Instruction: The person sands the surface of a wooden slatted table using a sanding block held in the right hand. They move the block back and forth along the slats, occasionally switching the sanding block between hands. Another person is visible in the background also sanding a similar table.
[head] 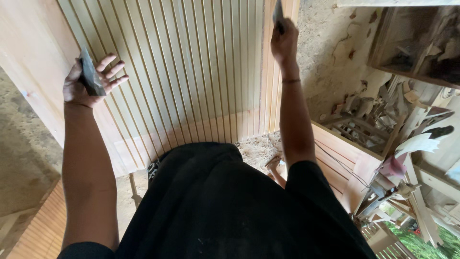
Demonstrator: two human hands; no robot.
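Left hand (91, 79), fingers spread, pins a dark flat block (91, 76) under the thumb; right hand (284, 42), fingers clamped on a dark tool (278, 13) (top cropped), against the ribbed wooden panel (191, 72).

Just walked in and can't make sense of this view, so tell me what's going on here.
A person in a black top stands facing a tall grooved wooden panel with both arms raised. The left hand holds a dark flat piece in its palm with the fingers spread, close to the panel's left part. The right hand grips a thin dark tool high by the panel's right edge. Wood scraps and offcuts are piled to the right, and the person's bare foot shows below.
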